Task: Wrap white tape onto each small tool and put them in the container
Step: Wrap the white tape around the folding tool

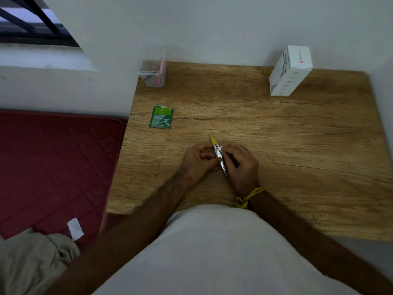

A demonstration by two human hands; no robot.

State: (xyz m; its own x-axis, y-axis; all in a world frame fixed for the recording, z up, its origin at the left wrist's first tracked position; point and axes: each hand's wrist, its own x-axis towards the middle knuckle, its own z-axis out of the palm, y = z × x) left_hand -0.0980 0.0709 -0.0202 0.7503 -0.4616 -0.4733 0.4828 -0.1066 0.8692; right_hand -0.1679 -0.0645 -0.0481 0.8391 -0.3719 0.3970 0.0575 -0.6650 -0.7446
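Shiny metal tool [219,156] with matt yellow tip in my fingers, grained matt wood table [297,135], clear plastic container [153,75], glossy green sachet [161,117], white cardboard box [290,71]

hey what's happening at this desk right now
A person at a wooden desk holds a small yellow-tipped metal tool between both hands, left hand and right hand, with a bit of white tape at its middle. The clear container at the back left corner already holds a few items. A green packet and a white box lie untouched.
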